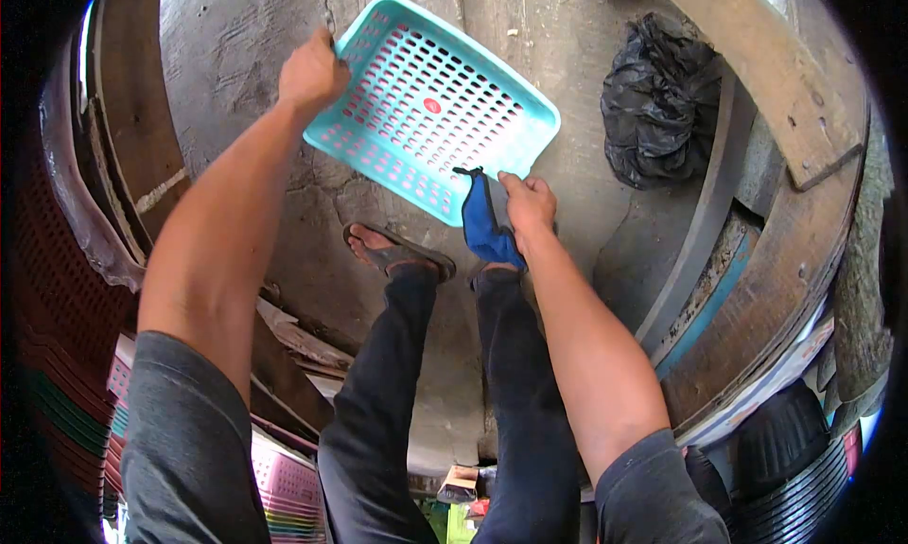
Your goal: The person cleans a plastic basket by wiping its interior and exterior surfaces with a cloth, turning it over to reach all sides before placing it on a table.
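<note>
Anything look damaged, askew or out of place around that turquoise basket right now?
No damage shows. The turquoise perforated plastic basket is tilted, held by the left hand at one corner; the right hand presses a blue cloth at its lower rim. The concrete floor is cracked.

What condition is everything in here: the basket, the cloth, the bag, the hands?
Turquoise basket: held up off the floor, tilted, empty.
Blue cloth: hanging from the right hand, touching the basket's edge.
Left hand: closed on the basket's corner.
Right hand: gripping the cloth.
Black plastic bag: crumpled, lying on the floor.
</note>
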`<action>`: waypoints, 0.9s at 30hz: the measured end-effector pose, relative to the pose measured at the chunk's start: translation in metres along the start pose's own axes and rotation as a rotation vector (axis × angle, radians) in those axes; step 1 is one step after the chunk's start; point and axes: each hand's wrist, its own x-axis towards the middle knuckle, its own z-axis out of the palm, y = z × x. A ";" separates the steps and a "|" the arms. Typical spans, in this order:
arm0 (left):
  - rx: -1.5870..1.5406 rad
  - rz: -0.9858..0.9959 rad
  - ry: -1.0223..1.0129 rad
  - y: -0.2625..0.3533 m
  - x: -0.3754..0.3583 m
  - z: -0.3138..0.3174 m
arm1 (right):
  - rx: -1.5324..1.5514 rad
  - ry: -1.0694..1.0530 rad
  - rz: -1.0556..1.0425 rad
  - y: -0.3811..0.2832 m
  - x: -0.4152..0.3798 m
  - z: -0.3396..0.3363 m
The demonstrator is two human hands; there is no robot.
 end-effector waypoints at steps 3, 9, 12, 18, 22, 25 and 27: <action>-0.061 -0.034 0.032 -0.001 -0.007 -0.003 | 0.074 -0.039 -0.051 0.001 0.004 0.000; -0.146 -0.078 -0.013 0.007 0.005 -0.019 | 0.247 -0.155 -0.017 -0.008 0.015 -0.005; -0.348 -0.187 -0.174 0.014 0.004 -0.034 | 0.231 -0.218 -0.001 -0.034 -0.010 -0.019; -0.676 -0.663 0.119 0.047 -0.101 -0.089 | -0.350 -0.322 -0.386 -0.108 -0.154 -0.088; -2.114 -0.910 -0.711 0.085 -0.204 -0.226 | -0.757 -0.311 -0.725 -0.143 -0.275 -0.124; -2.272 -0.635 -0.639 0.090 -0.236 -0.233 | -1.146 -0.348 -0.747 -0.186 -0.391 -0.137; -2.121 -0.678 -0.678 0.098 -0.261 -0.263 | -1.178 -0.478 -0.754 -0.202 -0.433 -0.160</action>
